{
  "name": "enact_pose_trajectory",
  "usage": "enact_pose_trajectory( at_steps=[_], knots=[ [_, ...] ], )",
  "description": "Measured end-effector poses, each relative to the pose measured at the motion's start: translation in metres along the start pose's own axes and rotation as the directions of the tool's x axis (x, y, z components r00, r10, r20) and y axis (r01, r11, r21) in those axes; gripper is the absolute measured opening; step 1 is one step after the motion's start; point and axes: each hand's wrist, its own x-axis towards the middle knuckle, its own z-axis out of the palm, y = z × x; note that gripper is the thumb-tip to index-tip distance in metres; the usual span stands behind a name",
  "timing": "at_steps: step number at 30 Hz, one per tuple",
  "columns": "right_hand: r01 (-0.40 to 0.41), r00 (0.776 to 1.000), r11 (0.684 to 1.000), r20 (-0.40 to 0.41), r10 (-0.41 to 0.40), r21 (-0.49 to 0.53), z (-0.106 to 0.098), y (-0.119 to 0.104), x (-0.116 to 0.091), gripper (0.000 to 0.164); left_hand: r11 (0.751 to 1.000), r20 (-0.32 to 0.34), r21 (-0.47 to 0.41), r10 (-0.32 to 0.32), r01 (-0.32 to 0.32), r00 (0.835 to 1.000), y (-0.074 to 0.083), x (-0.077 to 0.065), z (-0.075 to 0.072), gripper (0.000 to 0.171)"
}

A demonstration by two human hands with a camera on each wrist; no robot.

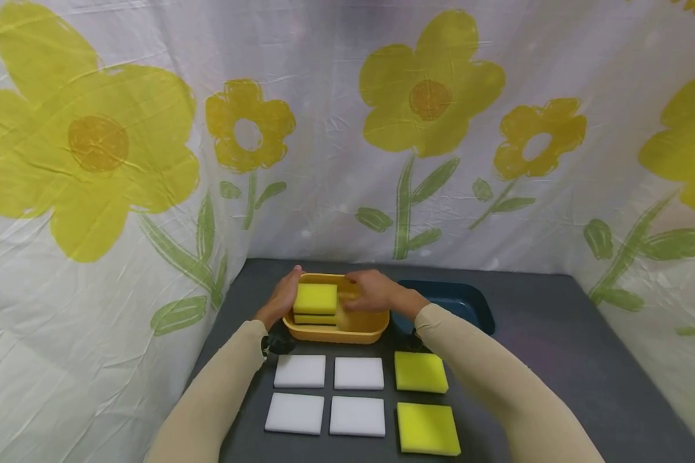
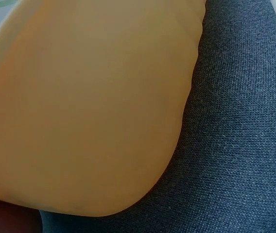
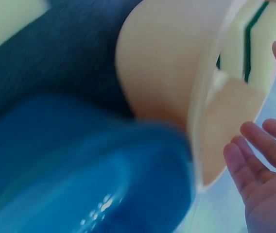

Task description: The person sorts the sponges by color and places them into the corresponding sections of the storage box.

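A yellow-orange plastic basin [image 1: 336,336] stands at the back of the table, with a stack of yellow sponges [image 1: 315,299] with dark scouring layers in its left part. My left hand [image 1: 282,297] lies along the basin's left end, right beside the stack; I cannot tell whether its fingers grip the rim. In the left wrist view the basin's wall [image 2: 94,111] fills most of the picture. My right hand [image 1: 375,290] reaches over the basin's right part. The right wrist view shows its fingers [image 3: 269,145] spread, holding nothing, near the basin's rim and the sponges [image 3: 264,43].
A dark blue basin [image 1: 469,296] stands right of the yellow one, partly behind the right forearm. In front lie several white pads [image 1: 301,371] in two rows and two yellow sponges [image 1: 428,429] beside them. A flowered curtain [image 1: 324,193] hangs behind the grey table [image 1: 556,360].
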Motion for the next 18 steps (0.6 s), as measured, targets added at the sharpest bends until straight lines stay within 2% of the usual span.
enact_pose_trajectory(
  at_steps=[9,18],
  knots=[
    [-0.004,1.0,1.0,-0.011,0.004,0.022,-0.02,0.02,-0.026,0.072,1.0,-0.01,0.019,0.007,-0.007,1.0,0.001,-0.002,-0.001,0.084],
    [0.047,0.998,0.999,-0.028,-0.048,-0.012,-0.031,0.028,-0.056,0.069,1.0,0.002,0.019,0.021,-0.021,1.0,-0.001,-0.002,-0.001,0.088]
  ],
)
